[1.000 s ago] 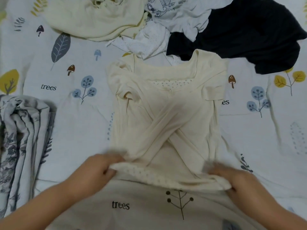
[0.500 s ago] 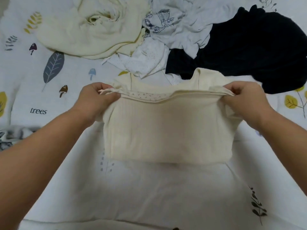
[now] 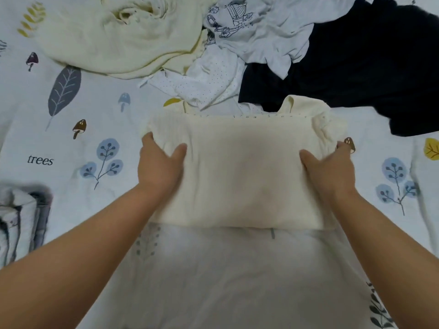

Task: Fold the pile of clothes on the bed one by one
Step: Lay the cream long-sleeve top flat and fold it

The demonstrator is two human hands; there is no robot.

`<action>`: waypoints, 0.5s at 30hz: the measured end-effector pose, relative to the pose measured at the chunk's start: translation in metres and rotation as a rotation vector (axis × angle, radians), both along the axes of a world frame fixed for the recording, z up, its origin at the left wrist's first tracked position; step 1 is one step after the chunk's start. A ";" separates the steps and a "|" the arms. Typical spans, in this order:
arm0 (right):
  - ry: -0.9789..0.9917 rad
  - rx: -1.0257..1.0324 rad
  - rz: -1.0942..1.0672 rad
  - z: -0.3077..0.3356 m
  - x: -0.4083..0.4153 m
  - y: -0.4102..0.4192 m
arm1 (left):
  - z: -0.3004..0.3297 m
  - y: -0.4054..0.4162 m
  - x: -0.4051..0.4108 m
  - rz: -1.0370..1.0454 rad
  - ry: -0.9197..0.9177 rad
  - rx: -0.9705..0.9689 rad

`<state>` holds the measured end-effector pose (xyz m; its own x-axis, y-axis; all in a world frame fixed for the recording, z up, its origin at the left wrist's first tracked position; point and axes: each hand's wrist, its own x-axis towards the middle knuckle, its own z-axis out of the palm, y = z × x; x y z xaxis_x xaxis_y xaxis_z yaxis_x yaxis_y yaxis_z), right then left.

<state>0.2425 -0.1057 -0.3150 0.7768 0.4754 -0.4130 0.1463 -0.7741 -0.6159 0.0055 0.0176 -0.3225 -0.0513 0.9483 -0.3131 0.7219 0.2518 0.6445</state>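
Cream top (image 3: 240, 172) lies folded in half, a neat rectangle.

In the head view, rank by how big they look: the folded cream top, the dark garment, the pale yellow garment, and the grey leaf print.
1. dark garment, though cut off by the frame edge.
2-3. folded cream top and pale yellow garment: look alike; the top lies nearer the camera, so unranked.
4. grey leaf print.
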 end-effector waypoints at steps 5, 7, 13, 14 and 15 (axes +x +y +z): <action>-0.005 0.015 0.117 0.026 -0.001 0.001 | 0.019 -0.004 -0.003 -0.001 -0.084 0.051; -0.018 0.008 0.161 0.042 0.001 -0.013 | 0.033 -0.016 -0.015 -0.019 -0.077 0.067; 0.066 -0.127 0.129 0.034 -0.010 -0.065 | 0.031 -0.060 -0.059 -0.065 0.059 -0.136; 0.074 -0.127 0.094 0.027 -0.012 -0.066 | 0.026 -0.059 -0.058 -0.029 0.046 -0.162; 0.091 -0.109 0.048 0.023 -0.014 -0.063 | 0.022 -0.055 -0.056 0.023 0.021 -0.175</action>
